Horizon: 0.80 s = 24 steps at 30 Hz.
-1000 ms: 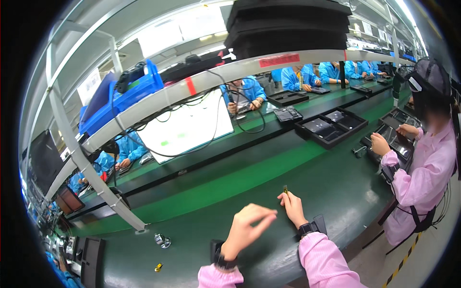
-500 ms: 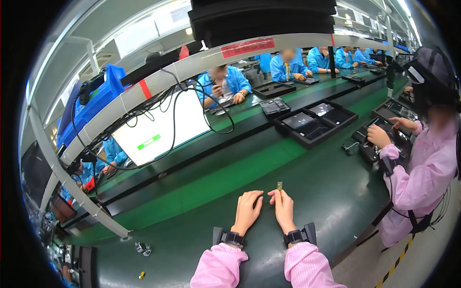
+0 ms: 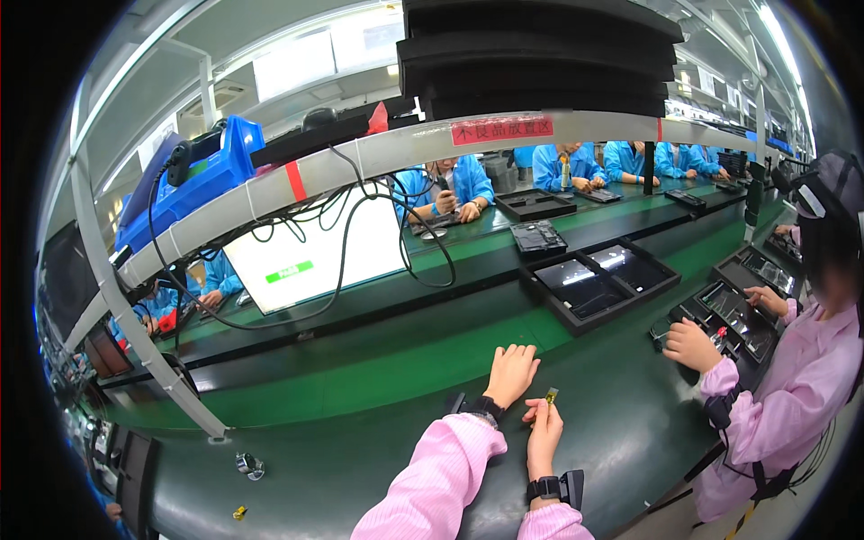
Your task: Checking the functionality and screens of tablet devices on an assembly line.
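Pinched upright between the thumb and fingers of my right hand (image 3: 544, 434) is a small flat gold-and-grey piece (image 3: 552, 394), too small to tell its kind. My left hand (image 3: 511, 373) reaches forward over the dark green table (image 3: 360, 441), its back facing up. Its fingers stretch ahead, a little apart, and nothing shows in them. It lies just left of and beyond the right hand. Toward the dark tray (image 3: 576, 315) with two glossy black panels, some bare tabletop lies beyond my fingers.
At the left lie a round metal object (image 3: 250, 465) and a yellow scrap (image 3: 239, 513). A lit monitor (image 3: 315, 252) and hanging cables (image 3: 409, 261) stand beyond, under a shelf rail (image 3: 396, 153). A co-worker in pink (image 3: 801, 378) handles a black tray at right; others in blue sit across.
My left hand has moved forward and right, its fingers straightening. The right hand, still pinching the small piece, sits lower in view. The whole view has shifted slightly.
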{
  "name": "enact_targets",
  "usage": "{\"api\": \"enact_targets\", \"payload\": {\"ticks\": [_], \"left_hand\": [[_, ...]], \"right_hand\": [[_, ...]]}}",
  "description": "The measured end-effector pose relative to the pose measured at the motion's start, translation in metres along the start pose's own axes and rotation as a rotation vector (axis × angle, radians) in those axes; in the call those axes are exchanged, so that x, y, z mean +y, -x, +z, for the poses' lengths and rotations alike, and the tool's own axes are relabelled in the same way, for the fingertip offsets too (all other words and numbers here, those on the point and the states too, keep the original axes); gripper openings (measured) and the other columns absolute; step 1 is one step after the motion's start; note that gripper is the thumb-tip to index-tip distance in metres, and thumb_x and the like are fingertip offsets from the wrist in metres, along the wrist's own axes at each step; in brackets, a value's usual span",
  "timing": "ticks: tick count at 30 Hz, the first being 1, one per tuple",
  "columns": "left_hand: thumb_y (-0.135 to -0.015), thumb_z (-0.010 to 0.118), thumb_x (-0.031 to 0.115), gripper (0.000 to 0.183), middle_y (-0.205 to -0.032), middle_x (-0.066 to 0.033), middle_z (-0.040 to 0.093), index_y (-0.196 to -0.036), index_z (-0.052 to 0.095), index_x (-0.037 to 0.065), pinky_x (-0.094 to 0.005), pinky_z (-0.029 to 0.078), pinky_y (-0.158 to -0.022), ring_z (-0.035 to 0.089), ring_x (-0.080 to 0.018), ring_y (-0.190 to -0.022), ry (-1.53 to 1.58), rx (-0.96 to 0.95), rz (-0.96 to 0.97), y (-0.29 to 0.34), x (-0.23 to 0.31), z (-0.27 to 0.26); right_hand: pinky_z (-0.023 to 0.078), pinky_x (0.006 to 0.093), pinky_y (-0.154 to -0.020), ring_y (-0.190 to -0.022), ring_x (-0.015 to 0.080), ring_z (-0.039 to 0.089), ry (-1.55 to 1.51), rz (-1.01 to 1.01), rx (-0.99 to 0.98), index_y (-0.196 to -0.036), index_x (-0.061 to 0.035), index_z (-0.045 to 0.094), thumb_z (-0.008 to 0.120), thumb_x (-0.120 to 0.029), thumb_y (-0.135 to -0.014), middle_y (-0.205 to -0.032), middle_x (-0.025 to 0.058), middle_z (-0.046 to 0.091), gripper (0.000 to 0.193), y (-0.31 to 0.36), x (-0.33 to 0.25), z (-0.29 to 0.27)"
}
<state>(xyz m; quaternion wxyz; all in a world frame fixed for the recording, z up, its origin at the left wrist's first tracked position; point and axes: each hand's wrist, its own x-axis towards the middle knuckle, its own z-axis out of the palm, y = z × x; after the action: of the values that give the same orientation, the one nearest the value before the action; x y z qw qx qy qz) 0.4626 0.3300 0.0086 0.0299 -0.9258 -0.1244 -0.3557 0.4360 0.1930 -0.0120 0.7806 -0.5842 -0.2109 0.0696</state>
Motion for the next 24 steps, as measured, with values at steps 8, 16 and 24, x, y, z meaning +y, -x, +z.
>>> {"api": "enact_targets", "payload": {"ticks": [8, 16, 24], "left_hand": [[-0.084, 0.06, 0.026, 0.04, -0.089, -0.0087, 0.06, -0.118, 0.049, 0.006, -0.0376, 0.038, -0.073, 0.056, -0.0243, -0.087, 0.047, -0.058, -0.109, -0.013, -0.005, 0.039], [-0.084, 0.059, 0.019, 0.034, -0.091, -0.0081, 0.054, -0.113, 0.052, 0.004, -0.036, 0.039, -0.072, 0.052, -0.0234, -0.086, 0.054, 0.095, -0.089, -0.011, 0.006, 0.051], [-0.083, 0.058, 0.014, 0.027, -0.09, -0.0073, 0.052, -0.108, 0.055, 0.005, -0.0357, 0.039, -0.072, 0.052, -0.0229, -0.088, 0.085, 0.119, -0.101, -0.009, 0.005, 0.05]], "right_hand": [[0.037, 0.0232, -0.055, -0.059, 0.0074, 0.047, -0.054, 0.046, 0.013, -0.085, 0.0, 0.062, 0.042, -0.022, -0.097, -0.062, -0.0002, 0.051, 0.032, 0.0, -0.003, -0.001], [0.032, 0.0213, -0.054, -0.059, 0.0054, 0.044, -0.089, 0.067, -0.008, -0.085, -0.0013, 0.061, 0.041, -0.023, -0.097, -0.064, -0.002, 0.051, 0.032, -0.003, -0.009, -0.005], [0.032, 0.0207, -0.057, -0.062, 0.0052, 0.044, -0.081, 0.083, -0.012, -0.085, -0.0006, 0.061, 0.04, -0.024, -0.098, -0.065, -0.0026, 0.049, 0.034, -0.002, -0.016, -0.007]]}}
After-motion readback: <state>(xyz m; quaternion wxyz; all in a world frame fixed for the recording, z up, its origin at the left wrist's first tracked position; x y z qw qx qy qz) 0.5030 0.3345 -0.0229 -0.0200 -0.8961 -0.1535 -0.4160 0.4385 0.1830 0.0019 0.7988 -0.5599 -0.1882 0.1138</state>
